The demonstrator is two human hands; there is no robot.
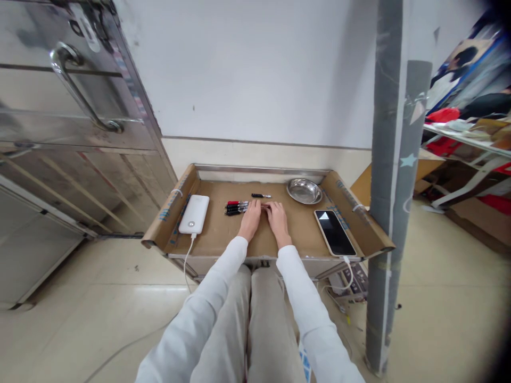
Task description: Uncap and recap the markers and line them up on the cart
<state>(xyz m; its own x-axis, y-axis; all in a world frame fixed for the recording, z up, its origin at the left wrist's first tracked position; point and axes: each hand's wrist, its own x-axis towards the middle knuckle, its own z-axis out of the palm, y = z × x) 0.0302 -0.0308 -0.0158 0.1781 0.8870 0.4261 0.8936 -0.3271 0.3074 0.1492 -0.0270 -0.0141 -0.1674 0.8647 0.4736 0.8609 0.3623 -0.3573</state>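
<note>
My left hand (251,218) lies on the cardboard-lined tray table (223,234), fingers stretched toward a small row of red and black pens (236,208), its fingertips touching their right ends. My right hand (277,219) rests beside it, fingers extended flat on the cardboard, holding nothing. A single black pen (261,196) lies apart just beyond both hands.
A white power bank (194,213) with a cable lies at the left of the table. A steel bowl (304,191) sits at the back right, a phone (334,232) at the right. A grey pillar (389,186) stands right, a steel cabinet (72,106) left.
</note>
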